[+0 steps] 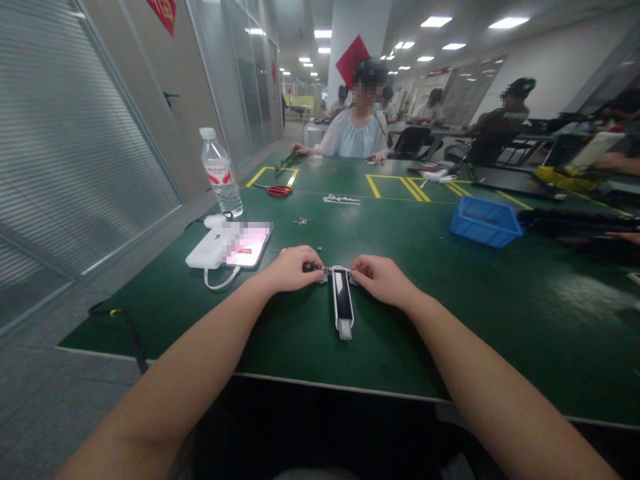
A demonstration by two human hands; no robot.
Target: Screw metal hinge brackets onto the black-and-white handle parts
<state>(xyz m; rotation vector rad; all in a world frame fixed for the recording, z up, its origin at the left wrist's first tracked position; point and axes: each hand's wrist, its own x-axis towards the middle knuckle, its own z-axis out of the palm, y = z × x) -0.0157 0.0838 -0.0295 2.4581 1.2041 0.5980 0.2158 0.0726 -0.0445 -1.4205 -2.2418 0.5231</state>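
A long white-framed part with a black inset (343, 299) lies flat on the green table, its narrow grey end towards me. Across its far end runs a thin metal rod (327, 269). My left hand (299, 269) pinches the rod's left end between thumb and fingers. At the other end, my right hand (381, 279) has its fingertips closed on the rod; they partly hide it. Small grey brackets sit under both sets of fingertips. A single small metal nut (319, 249) lies just beyond my left hand.
Several small metal pieces (301, 221) and a white metal strip (341, 199) lie farther off. At left are a phone (250, 243), a white power bank (213, 247) and a water bottle (220, 177). Red-handled scissors (279, 191), a blue bin (485, 221) and a person (355, 133) are beyond.
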